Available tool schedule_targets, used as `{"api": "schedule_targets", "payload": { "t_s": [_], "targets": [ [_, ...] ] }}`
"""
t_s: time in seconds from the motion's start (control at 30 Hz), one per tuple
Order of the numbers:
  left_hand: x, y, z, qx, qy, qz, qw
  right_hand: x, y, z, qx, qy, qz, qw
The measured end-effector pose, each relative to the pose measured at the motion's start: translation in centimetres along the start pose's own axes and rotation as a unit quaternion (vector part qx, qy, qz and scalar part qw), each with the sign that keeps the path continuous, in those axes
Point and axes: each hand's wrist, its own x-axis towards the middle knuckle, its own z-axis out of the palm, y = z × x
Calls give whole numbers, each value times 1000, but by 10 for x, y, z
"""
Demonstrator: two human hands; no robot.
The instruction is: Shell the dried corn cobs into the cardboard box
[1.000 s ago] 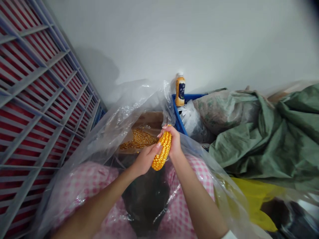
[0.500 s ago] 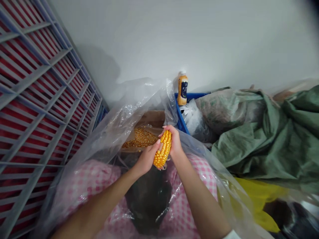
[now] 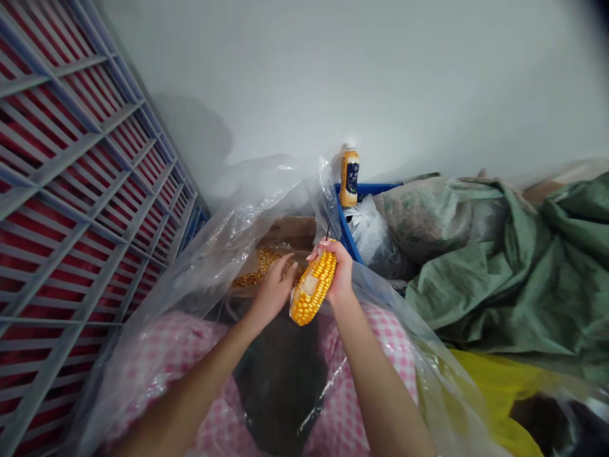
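My right hand (image 3: 342,273) is wrapped round an ear of corn (image 3: 318,293), tilted with its lower end toward me. A pale bare patch of cob shows on its left side among the yellow kernels. A thin dark pointed thing sticks up above the right hand; I cannot tell what it is. My left hand (image 3: 276,285) is just left of the ear, apart from it, fingers spread and partly curled. Below and beyond that hand, loose corn kernels (image 3: 257,270) lie in a brown cardboard box (image 3: 292,231), partly hidden by the hand.
Clear plastic sheeting (image 3: 190,282) surrounds the box and covers pink checked cloth (image 3: 176,355) over my legs. A slatted plastic crate (image 3: 99,136) stands at left. An orange bottle (image 3: 349,176) stands by a blue bin (image 3: 349,235). Green cloth (image 3: 490,279) lies at right.
My left hand has let go of the ear and moved left, its fingers opening. The ear has shifted slightly right in my right hand, showing the bare patch.
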Motion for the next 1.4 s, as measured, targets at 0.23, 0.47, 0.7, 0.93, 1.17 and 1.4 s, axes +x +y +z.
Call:
{"api": "schedule_targets", "payload": {
  "t_s": [0.23, 0.47, 0.7, 0.93, 1.17, 1.4],
  "targets": [
    [-22, 24, -9, -45, -165, -116, 978, -10, -9, 1, 75, -132, 18, 988],
    [-34, 23, 5, -229, -298, -228, 898, -10, -5, 3, -42, -115, -36, 992],
    [-19, 24, -2, -198, -47, -141, 969, -5, -15, -9, -396, 34, -134, 908],
    [-2, 26, -21, -178, 64, -75, 979, -33, -35, -8, -568, -110, -184, 794],
    [2, 15, -22, -61, 98, -70, 991, -35, -31, -4, -686, -106, -187, 695],
    [-2, 15, -24, 196, 88, 52, 975, -36, -25, -7, -780, -79, -250, 568]
  ]
}}
